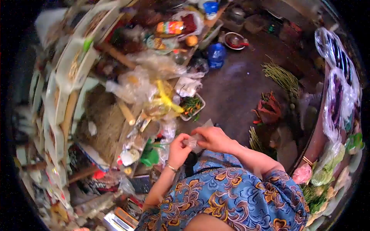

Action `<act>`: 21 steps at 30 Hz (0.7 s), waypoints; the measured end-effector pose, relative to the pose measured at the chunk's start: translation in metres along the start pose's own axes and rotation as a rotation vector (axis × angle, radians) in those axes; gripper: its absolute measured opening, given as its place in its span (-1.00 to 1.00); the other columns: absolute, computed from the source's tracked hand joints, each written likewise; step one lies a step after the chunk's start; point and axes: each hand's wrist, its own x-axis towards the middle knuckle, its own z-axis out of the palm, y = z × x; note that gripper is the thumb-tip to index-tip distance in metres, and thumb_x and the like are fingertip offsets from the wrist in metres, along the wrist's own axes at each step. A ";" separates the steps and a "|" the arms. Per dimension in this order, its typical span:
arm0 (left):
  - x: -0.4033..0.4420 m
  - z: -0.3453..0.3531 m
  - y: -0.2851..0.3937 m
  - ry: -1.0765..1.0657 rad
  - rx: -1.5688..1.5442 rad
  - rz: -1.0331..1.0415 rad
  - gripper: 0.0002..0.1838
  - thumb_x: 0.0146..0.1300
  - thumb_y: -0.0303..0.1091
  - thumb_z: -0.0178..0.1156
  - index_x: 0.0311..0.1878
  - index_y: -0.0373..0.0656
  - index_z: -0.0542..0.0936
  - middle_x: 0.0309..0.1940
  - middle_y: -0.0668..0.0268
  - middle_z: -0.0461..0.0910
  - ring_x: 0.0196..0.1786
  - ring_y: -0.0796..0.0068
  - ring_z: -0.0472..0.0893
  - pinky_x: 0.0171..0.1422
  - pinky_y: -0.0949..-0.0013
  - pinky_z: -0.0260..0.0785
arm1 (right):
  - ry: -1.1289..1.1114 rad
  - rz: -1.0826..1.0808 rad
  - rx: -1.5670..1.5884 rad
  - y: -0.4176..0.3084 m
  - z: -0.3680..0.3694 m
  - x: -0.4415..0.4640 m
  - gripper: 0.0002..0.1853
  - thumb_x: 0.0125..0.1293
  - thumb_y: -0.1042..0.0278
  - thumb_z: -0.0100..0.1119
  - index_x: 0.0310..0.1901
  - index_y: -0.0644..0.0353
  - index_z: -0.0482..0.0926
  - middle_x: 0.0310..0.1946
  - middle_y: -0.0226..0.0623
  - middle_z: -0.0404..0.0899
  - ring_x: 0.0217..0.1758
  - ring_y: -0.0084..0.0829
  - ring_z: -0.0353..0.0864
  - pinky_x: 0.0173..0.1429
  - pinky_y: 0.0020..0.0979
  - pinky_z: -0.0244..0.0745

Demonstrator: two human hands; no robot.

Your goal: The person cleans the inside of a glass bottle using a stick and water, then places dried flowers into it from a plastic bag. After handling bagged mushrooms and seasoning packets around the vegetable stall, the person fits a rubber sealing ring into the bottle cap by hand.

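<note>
Both hands meet in front of the patterned blue clothing, pinching a small clear plastic bag point(191, 142) between them. My left hand point(179, 151), with a bracelet at the wrist, has its fingers closed on the bag's left side. From the right, my right hand point(213, 138) grips the same bag, its fingers bent and pressed together. Just beyond the hands lies a white tray point(203, 103) of green and orange vegetables. A green plastic item point(149, 156) is left of my left hand.
Plastic bags point(137, 82) and a yellow bag point(165, 96) crowd the left side. A blue bottle point(216, 56) and a bowl point(235, 41) stand ahead. Long green beans point(282, 78) and a red bag point(268, 110) lie on the right; wrapped eggplants point(336, 96) line the right edge.
</note>
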 end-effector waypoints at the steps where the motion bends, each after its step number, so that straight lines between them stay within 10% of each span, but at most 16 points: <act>1: 0.014 0.013 0.003 0.003 0.025 0.007 -0.76 0.05 -0.61 0.22 -0.18 -0.22 0.50 -0.26 0.43 0.55 -0.26 0.70 0.50 -0.23 0.58 0.39 | 0.036 -0.010 0.001 0.010 -0.013 -0.002 -0.56 0.07 0.38 0.16 0.06 0.10 0.46 -0.44 -0.14 0.55 -0.33 -0.16 0.58 -0.25 -0.24 0.42; 6: 0.079 0.082 0.033 0.100 0.346 0.184 -0.73 0.05 -0.60 0.22 -0.14 -0.21 0.50 -0.34 0.39 0.57 -0.34 0.72 0.52 -0.32 0.57 0.38 | 0.116 0.081 0.393 0.051 -0.081 -0.007 -0.51 0.14 0.43 0.03 0.17 0.21 0.40 -0.50 -0.40 0.46 -0.46 -0.65 0.36 -0.40 -0.51 0.30; 12: 0.130 0.142 0.058 -0.003 0.331 0.244 -0.83 0.10 -0.53 0.20 -0.20 -0.22 0.53 -0.39 0.34 0.58 -0.36 0.66 0.53 -0.31 0.52 0.39 | 0.060 0.370 0.834 0.091 -0.144 -0.025 -0.56 0.27 0.45 -0.10 0.22 0.17 0.40 -0.37 -0.52 0.51 -0.40 -0.70 0.41 -0.36 -0.60 0.33; 13: 0.138 0.148 0.062 -0.048 0.304 0.216 -0.83 0.08 -0.57 0.20 -0.22 -0.23 0.53 -0.41 0.32 0.57 -0.37 0.62 0.54 -0.29 0.50 0.40 | 0.047 0.368 0.864 0.098 -0.151 -0.028 -0.58 0.28 0.39 0.00 0.17 0.30 0.42 -0.13 -0.29 0.59 -0.18 -0.51 0.52 -0.11 -0.46 0.46; 21: 0.221 0.191 0.093 -0.321 0.225 0.209 -0.83 0.17 -0.52 0.20 -0.15 -0.24 0.59 -0.31 0.33 0.60 -0.24 0.64 0.58 -0.17 0.55 0.43 | 0.334 0.432 0.749 0.150 -0.195 -0.025 -0.80 0.34 0.40 0.05 -0.09 0.28 0.56 -0.43 -0.52 0.51 -0.40 -0.71 0.42 -0.33 -0.62 0.35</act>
